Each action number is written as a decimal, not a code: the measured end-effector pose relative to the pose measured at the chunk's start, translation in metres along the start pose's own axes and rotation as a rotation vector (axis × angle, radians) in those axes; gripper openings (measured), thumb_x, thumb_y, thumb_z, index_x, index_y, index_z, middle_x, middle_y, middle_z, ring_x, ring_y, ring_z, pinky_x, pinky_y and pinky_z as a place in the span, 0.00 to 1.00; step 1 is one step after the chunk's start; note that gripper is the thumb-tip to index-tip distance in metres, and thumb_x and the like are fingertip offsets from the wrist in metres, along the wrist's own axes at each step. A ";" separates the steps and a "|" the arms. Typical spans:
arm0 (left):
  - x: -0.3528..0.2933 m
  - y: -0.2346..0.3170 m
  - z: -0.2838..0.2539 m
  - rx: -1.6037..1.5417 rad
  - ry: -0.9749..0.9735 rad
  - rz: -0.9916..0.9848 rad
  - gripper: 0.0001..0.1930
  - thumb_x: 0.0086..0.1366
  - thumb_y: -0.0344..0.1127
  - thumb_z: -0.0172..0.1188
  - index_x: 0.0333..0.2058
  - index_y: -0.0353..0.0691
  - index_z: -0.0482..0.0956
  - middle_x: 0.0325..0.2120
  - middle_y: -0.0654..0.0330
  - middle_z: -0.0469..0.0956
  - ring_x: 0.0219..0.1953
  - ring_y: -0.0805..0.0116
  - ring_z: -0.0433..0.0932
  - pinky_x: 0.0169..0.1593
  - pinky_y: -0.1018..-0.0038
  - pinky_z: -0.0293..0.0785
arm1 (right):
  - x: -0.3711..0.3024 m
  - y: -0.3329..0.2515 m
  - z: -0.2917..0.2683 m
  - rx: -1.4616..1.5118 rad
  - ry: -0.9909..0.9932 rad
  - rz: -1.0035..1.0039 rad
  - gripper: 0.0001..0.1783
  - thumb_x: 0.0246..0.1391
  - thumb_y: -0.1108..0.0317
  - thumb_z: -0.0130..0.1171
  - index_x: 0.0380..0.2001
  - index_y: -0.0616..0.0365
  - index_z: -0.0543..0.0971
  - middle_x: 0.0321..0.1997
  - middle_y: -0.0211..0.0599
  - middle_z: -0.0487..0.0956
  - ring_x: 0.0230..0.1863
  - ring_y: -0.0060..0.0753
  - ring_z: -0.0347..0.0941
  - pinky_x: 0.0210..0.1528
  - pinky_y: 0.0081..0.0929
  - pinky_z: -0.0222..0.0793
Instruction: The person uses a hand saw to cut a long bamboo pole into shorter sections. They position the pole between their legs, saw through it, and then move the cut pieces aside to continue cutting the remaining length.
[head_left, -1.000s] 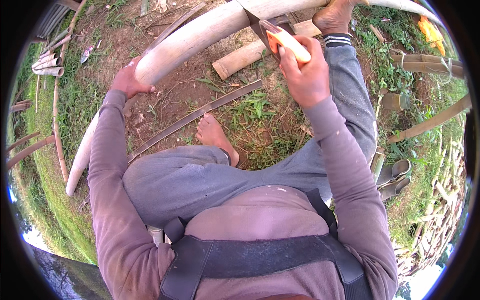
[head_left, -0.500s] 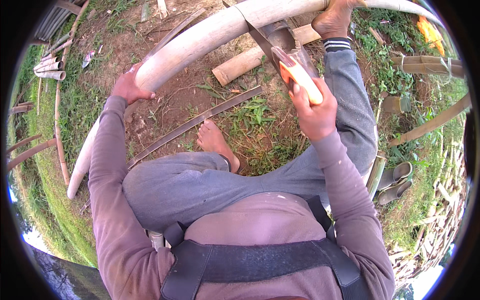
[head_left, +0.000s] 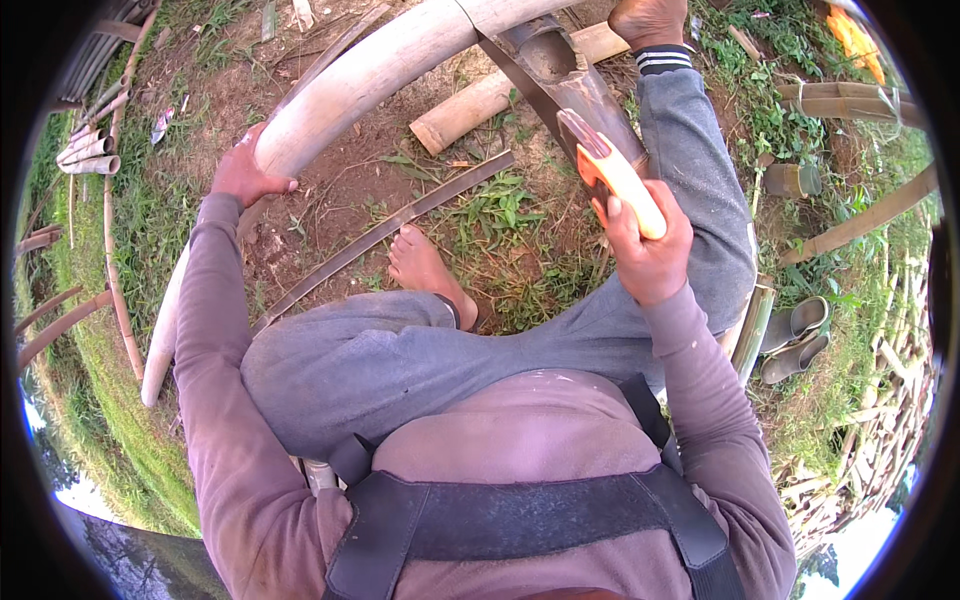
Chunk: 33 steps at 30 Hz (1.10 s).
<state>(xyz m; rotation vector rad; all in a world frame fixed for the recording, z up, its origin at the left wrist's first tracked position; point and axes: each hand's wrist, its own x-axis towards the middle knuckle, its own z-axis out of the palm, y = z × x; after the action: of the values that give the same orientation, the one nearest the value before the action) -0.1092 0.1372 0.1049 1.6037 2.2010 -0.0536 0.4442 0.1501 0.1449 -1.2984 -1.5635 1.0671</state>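
A long, pale bamboo pole [head_left: 370, 85] curves across the far side in this wide view. My left hand [head_left: 246, 172] is closed around it at the left, thumb on the near side. My right hand [head_left: 652, 245] grips the orange and yellow handle of a handsaw [head_left: 632, 188]. The saw's blade runs away from me to the pole and sits at a dark cut line across it; how deep the cut goes is hidden. My right foot [head_left: 650, 18] is up at the pole, to the right of the cut.
A dark, notched bamboo piece [head_left: 605, 110] lies beside the blade, near a short pale length [head_left: 470, 110]. A split bamboo strip [head_left: 390, 230] crosses the ground by my left foot [head_left: 425, 270]. Boots [head_left: 795, 340] stand at right; stacked poles [head_left: 90, 150] lie at left.
My right hand has drawn the saw back toward me and slightly right, its blade still at the cut. My left hand keeps its hold on the pole. The whole view has shifted slightly.
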 end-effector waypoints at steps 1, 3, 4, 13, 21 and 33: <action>0.002 0.005 -0.002 -0.003 -0.010 0.013 0.63 0.36 0.53 0.86 0.73 0.45 0.67 0.53 0.42 0.86 0.56 0.43 0.85 0.64 0.57 0.79 | -0.014 -0.001 -0.011 -0.028 0.012 -0.037 0.10 0.61 0.70 0.71 0.40 0.63 0.81 0.27 0.39 0.84 0.29 0.22 0.81 0.33 0.29 0.77; 0.002 0.010 0.000 -0.014 -0.010 0.014 0.63 0.36 0.53 0.86 0.73 0.44 0.67 0.54 0.42 0.85 0.57 0.43 0.85 0.65 0.57 0.79 | -0.026 -0.002 -0.021 -0.071 0.038 -0.111 0.09 0.62 0.71 0.70 0.41 0.62 0.81 0.27 0.36 0.83 0.28 0.19 0.80 0.32 0.28 0.76; 0.009 0.015 -0.002 -0.010 -0.006 0.036 0.63 0.36 0.53 0.86 0.73 0.44 0.67 0.54 0.42 0.85 0.57 0.43 0.85 0.65 0.57 0.79 | -0.009 0.003 -0.009 -0.062 0.031 -0.087 0.09 0.62 0.70 0.70 0.41 0.63 0.81 0.27 0.37 0.83 0.28 0.20 0.80 0.31 0.28 0.76; -0.009 0.005 -0.006 -0.069 0.023 0.037 0.61 0.35 0.50 0.84 0.72 0.45 0.69 0.54 0.45 0.85 0.56 0.44 0.85 0.64 0.57 0.78 | 0.099 -0.039 0.056 -0.158 -0.129 0.006 0.18 0.66 0.61 0.69 0.44 0.68 0.80 0.29 0.42 0.84 0.30 0.25 0.80 0.34 0.30 0.75; 0.005 0.022 0.011 -0.016 0.097 0.040 0.61 0.36 0.51 0.86 0.73 0.46 0.68 0.55 0.44 0.84 0.57 0.44 0.84 0.64 0.56 0.78 | 0.080 -0.028 0.044 -0.041 -0.091 0.043 0.15 0.70 0.63 0.67 0.45 0.66 0.81 0.28 0.27 0.80 0.31 0.13 0.73 0.32 0.21 0.70; -0.013 0.017 0.015 0.034 0.182 0.018 0.60 0.38 0.50 0.85 0.73 0.46 0.68 0.56 0.44 0.84 0.58 0.43 0.84 0.64 0.56 0.79 | 0.108 -0.088 0.034 -0.234 -0.211 -0.058 0.17 0.72 0.60 0.66 0.47 0.67 0.81 0.28 0.30 0.81 0.26 0.15 0.74 0.29 0.20 0.68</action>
<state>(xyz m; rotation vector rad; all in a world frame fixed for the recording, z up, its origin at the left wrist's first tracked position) -0.0859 0.1271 0.0988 1.7070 2.3322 0.0639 0.3724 0.2439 0.2258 -1.3180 -1.9201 1.0353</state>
